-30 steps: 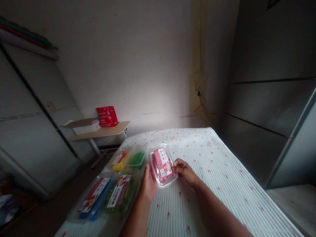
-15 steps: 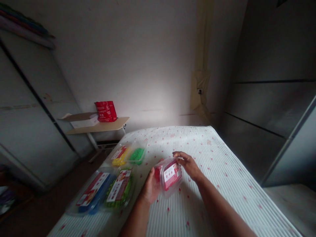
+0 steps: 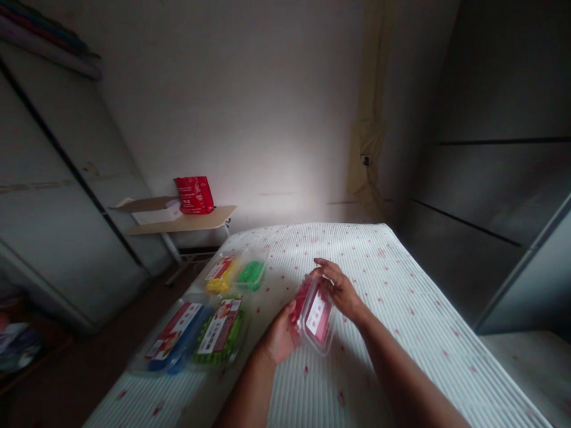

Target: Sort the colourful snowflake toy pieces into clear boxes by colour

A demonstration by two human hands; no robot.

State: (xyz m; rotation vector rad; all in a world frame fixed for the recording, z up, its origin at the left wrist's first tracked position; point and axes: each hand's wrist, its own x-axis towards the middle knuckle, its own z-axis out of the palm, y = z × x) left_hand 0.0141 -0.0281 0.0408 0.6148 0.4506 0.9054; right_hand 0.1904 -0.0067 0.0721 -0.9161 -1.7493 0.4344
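A clear plastic container (image 3: 322, 315) with red contents and a white-and-red label on its lid is held tilted above the bed. My left hand (image 3: 283, 336) grips its left side, palm and thumb against the wall. At the container's far right corner, the fingers of my right hand (image 3: 341, 290) are bent onto the lid's edge, with the index finger stretched past it. To the left lie similar containers: one with blue contents (image 3: 172, 339), one with green contents (image 3: 219, 333), and a two-part one with yellow and green contents (image 3: 250, 274).
A striped sheet with small red marks (image 3: 383, 368) covers the bed. Beyond its far left corner, a small table (image 3: 203, 222) carries a red bag (image 3: 195, 195) and a white box (image 3: 158, 213). Grey cabinets (image 3: 495, 184) stand at the right.
The red container has turned and tilted further, its lid now facing more to the right. Both hands have shifted slightly to the right with it.
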